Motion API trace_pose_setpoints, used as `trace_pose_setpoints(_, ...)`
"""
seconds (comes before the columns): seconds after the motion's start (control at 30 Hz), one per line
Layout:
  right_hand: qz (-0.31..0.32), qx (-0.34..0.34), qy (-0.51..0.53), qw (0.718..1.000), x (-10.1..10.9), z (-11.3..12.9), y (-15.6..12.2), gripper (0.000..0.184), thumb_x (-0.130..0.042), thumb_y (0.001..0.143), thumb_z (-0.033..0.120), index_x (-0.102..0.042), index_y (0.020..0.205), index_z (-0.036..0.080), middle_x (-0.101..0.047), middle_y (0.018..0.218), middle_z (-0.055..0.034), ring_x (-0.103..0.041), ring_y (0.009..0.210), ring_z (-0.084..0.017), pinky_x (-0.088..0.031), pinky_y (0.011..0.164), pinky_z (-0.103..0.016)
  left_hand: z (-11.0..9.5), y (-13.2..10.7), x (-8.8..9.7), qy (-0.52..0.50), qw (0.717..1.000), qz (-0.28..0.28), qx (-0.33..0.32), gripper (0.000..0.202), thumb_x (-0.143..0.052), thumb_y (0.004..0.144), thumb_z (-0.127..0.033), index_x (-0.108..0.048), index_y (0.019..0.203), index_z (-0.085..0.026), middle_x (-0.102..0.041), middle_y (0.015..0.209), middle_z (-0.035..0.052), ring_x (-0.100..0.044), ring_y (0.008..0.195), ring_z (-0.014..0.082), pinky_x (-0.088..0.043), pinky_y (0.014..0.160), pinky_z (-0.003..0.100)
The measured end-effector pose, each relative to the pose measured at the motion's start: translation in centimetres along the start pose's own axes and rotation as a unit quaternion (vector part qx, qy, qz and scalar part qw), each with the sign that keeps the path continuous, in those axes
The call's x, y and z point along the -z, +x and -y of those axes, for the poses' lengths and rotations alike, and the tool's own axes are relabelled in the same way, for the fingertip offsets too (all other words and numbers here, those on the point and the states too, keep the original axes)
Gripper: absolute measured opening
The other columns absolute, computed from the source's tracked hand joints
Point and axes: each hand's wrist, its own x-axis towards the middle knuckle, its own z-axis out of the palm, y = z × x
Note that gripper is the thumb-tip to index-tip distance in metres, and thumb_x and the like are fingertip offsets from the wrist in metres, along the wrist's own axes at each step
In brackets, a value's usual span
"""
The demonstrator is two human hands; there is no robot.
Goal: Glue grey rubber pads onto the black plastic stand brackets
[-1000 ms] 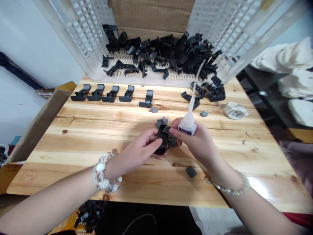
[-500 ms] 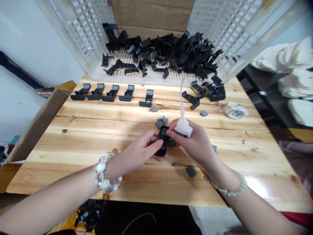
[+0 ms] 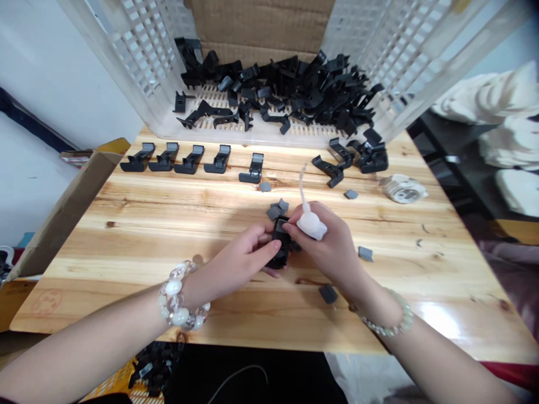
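Note:
My left hand [image 3: 240,252] grips a black plastic bracket [image 3: 281,244] from below and the side, holding it upright just above the wooden table [image 3: 168,235]. My right hand [image 3: 330,241] holds a white glue bottle [image 3: 310,225] with a long thin nozzle, tilted up and to the left. Its fingertips touch the top of the bracket. Where the nozzle tip meets anything, nothing shows. Small grey pads [image 3: 274,211] lie in a little cluster just behind the bracket, and another grey pad [image 3: 328,293] lies near my right wrist.
A white lattice crate [image 3: 138,56] at the back holds a heap of black brackets [image 3: 295,90]. Several brackets [image 3: 189,159] stand in a row along the table's far side. A tape roll [image 3: 403,188] lies at right; a cardboard box [image 3: 63,207] stands at left.
The glue bottle has tipped from nearly upright over to the left, its nozzle now lower. My right wrist has swung inward, uncovering a grey pad on the table. The left hand stays put.

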Motion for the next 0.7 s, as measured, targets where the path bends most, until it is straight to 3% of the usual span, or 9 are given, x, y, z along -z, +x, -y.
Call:
trace_pose_setpoints(0.1, -0.016, -0.013, 0.009, 1.000, -0.29, -0.03, -0.22, 0.010, -0.067, 0.082, 0.023, -0.057, 0.081, 0.022, -0.060, 0.084, -0.0013, -0.056, 0.077, -0.017, -0.044, 0.070, -0.031, 0.08, -0.03, -0.06, 0.000, 1.000, 0.004, -0.009, 0.029, -0.059, 0.089, -0.035, -0.055, 0.111, -0.018, -0.066, 0.099, 0.0068, -0.067, 0.089, 0.0194, -0.061, 0.070, 0.033)
trace_pose_setpoints(0.27, -0.025, -0.132, 0.121, 0.984, -0.62, -0.26, -0.20, 0.022, -0.074, 0.076, 0.033, -0.057, 0.087, 0.023, -0.058, 0.072, 0.0026, -0.050, 0.055, -0.012, -0.042, 0.051, -0.027, 0.24, -0.09, -0.07, 0.007, 0.999, 0.021, -0.026, 0.024, -0.055, 0.092, -0.035, -0.052, 0.109, -0.019, -0.067, 0.103, 0.0071, -0.068, 0.089, 0.0183, -0.061, 0.072, 0.032)
trace_pose_setpoints(0.4, -0.003, -0.187, 0.197, 0.963, -0.55, -0.19, 0.16, 0.030, -0.078, 0.071, 0.035, -0.054, 0.082, 0.023, -0.054, 0.062, 0.0054, -0.046, 0.043, -0.009, -0.038, 0.040, -0.024, 0.44, -0.09, 0.01, 0.016, 0.999, 0.029, -0.033, 0.025, -0.054, 0.093, -0.036, -0.052, 0.112, -0.018, -0.066, 0.107, 0.0082, -0.067, 0.092, 0.0187, -0.061, 0.072, 0.030)
trace_pose_setpoints(0.7, 0.000, -0.169, 0.210, 0.963, -0.55, -0.59, 0.06, 0.026, -0.076, 0.074, 0.031, -0.054, 0.083, 0.022, -0.054, 0.067, 0.0048, -0.047, 0.048, -0.008, -0.039, 0.043, -0.023, 0.54, -0.12, -0.27, 0.028, 0.998, 0.026, -0.053, 0.031, -0.053, 0.094, -0.035, -0.052, 0.119, -0.018, -0.066, 0.112, 0.0100, -0.067, 0.093, 0.0189, -0.061, 0.070, 0.029)
